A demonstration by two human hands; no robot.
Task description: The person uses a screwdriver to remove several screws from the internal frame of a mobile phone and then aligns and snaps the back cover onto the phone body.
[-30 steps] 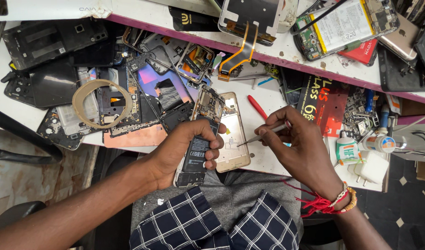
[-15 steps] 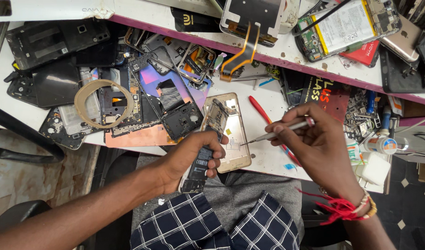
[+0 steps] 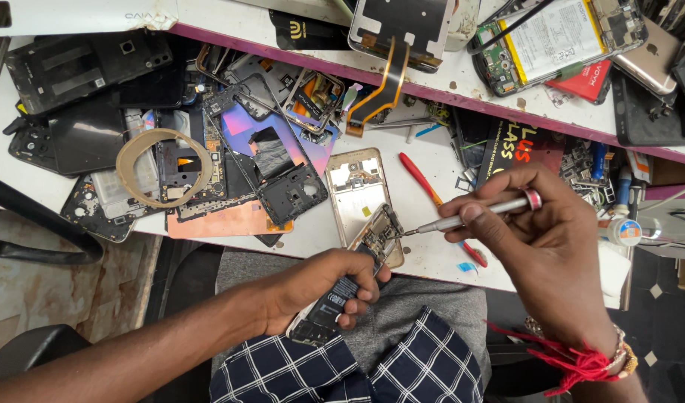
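Since half a second ago the right hand (image 3: 540, 246) has kept its place to the right of the opened phone (image 3: 350, 280), and the screwdriver (image 3: 473, 216) has lowered so that its tip now meets the upper end of the phone's exposed board instead of hovering above it. Compared with a second ago, that hand has drawn back to the right and the phone is tilted up more.

The left hand (image 3: 320, 287) is curled around the lower half of the phone, fingers (image 3: 357, 295) wrapped over its dark battery, holding it at a slant over the person's lap at the front edge of the bench (image 3: 432, 257). The phone's top end rises over the bench edge, just in front of a gold phone frame (image 3: 357, 190) that lies flat there.

The right hand's fingers pinch the silver screwdriver near its ringed cap, the shaft running leftward and slightly down to the phone. A red string band (image 3: 574, 358) is tied at that wrist.

A red-handled tool (image 3: 421, 175) lies on the bench between the gold frame and the right hand. To the left sit a ring of tape (image 3: 163, 168) and a heap of dark phone covers (image 3: 81, 97). On the shelf (image 3: 462, 78) above rests another opened phone with a white battery (image 3: 555, 37).
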